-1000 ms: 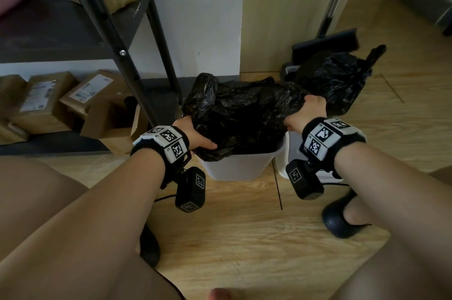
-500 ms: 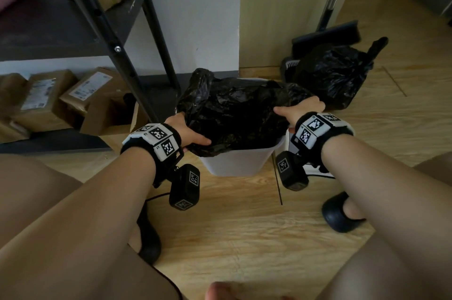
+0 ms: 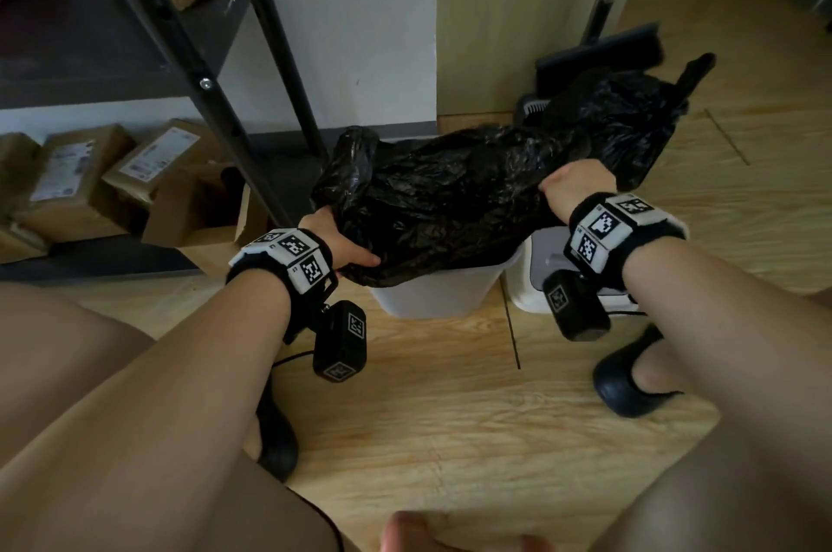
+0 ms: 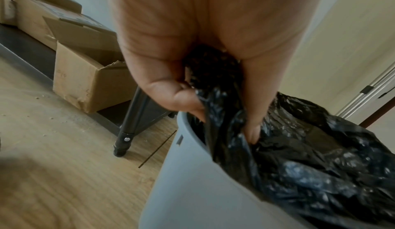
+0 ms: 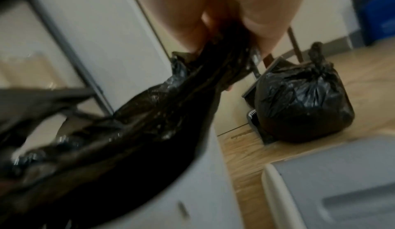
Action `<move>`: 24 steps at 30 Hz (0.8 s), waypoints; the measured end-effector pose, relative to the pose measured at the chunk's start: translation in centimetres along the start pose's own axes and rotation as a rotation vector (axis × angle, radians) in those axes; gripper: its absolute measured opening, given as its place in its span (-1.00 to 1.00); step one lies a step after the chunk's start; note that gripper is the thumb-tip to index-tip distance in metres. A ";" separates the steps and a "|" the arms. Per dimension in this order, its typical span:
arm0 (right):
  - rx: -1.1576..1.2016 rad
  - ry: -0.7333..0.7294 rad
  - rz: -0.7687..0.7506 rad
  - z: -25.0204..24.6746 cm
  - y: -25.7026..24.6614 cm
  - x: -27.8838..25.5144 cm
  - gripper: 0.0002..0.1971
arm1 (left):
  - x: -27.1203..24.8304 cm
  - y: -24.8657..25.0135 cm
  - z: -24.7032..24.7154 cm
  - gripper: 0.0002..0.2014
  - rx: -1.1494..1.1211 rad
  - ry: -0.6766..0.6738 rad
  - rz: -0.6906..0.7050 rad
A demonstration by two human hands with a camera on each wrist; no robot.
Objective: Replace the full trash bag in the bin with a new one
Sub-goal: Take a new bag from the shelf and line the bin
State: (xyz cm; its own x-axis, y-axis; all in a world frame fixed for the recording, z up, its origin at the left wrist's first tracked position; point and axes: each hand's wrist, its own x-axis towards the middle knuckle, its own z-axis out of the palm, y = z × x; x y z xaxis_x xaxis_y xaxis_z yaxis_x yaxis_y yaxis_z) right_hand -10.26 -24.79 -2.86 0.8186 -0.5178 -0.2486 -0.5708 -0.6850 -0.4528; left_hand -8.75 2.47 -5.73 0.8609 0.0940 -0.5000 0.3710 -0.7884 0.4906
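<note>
A white bin (image 3: 432,292) stands on the wood floor by the wall. A new black trash bag (image 3: 450,200) is spread over its mouth and hangs partly inside (image 4: 310,165). My left hand (image 3: 346,245) grips the bag's left edge at the bin's near-left rim, thumb and fingers curled round the plastic (image 4: 213,80). My right hand (image 3: 576,187) grips the bag's right edge (image 5: 213,63) above the bin's right side. The full bag (image 3: 626,119), tied shut, sits on the floor to the right (image 5: 299,104).
A black metal shelf frame (image 3: 252,101) stands left of the bin, with cardboard boxes (image 3: 90,182) beneath it. The bin's white lid (image 3: 540,272) lies on the floor at its right. A broom and dustpan (image 3: 599,51) lean behind the full bag. My shoes (image 3: 630,385) flank the floor in front.
Both hands keep their grip on the bag. The right hand has pulled its edge outward to the right, stretching the bag wider over the bin.
</note>
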 end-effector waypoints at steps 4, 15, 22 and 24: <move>-0.315 -0.134 -0.186 1.0 2.1 -1.3 -0.33 | 0.0 -0.3 0.6 -0.04 0.065 -0.014 -0.009; -0.385 -0.265 -0.124 5.4 4.7 -1.4 -0.11 | 0.1 -2.5 1.6 0.01 0.313 0.064 -0.074; -0.199 -0.251 0.027 4.8 3.9 -0.6 -0.28 | 0.3 -2.3 0.4 0.06 0.390 0.086 -0.142; -0.133 -0.177 0.064 3.8 3.5 -0.1 -0.41 | 0.9 -2.4 -0.3 0.06 0.307 0.075 -0.147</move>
State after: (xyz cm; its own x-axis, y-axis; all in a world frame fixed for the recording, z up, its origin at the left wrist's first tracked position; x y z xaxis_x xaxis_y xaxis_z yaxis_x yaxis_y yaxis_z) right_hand -12.12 -25.13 -7.67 0.7722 -0.4727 -0.4246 -0.6158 -0.7213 -0.3170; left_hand -8.81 4.61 -7.16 0.8337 0.2553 -0.4896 0.3805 -0.9082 0.1743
